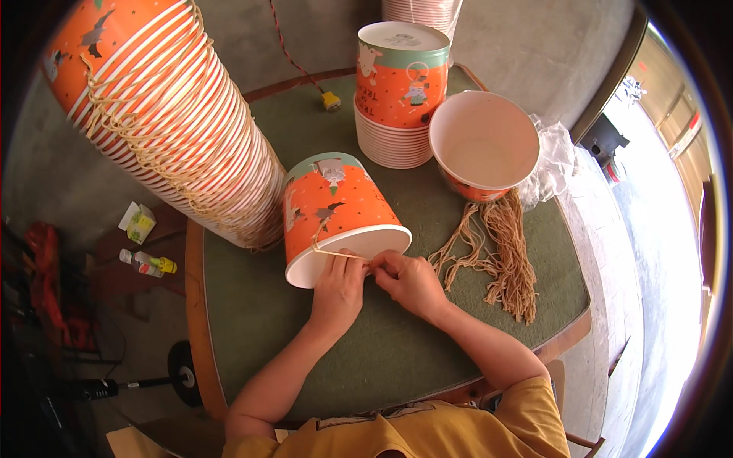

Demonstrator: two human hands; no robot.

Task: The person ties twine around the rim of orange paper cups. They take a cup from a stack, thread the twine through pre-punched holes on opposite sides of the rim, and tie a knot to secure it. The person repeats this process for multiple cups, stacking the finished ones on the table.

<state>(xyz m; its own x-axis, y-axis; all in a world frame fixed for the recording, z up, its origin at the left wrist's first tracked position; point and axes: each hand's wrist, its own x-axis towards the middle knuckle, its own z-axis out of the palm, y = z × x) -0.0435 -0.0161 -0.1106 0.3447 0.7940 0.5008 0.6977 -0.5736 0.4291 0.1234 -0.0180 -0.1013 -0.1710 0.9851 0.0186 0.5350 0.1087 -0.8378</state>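
An orange paper bucket (334, 200) with a green band lies on its side, its white mouth toward me. A tan cord (330, 251) comes from the bucket's side near the rim and runs across the mouth to my fingers. My left hand (340, 287) is closed at the lower rim, its fingertips on the cord. Close beside it, my right hand (410, 282) pinches the cord near its end. The exact grip of the left fingertips is partly hidden. To the right, a bundle of loose tan cords (510, 263) lies on the green tabletop (427, 347).
A tall leaning stack of nested buckets (175, 122), cords hanging along it, stands at left. An upside-down bucket stack (402, 91) is at the back. Beside it an open bucket (485, 141) tilts near clear plastic (551, 162). A yellow connector (330, 101) hangs on a cable.
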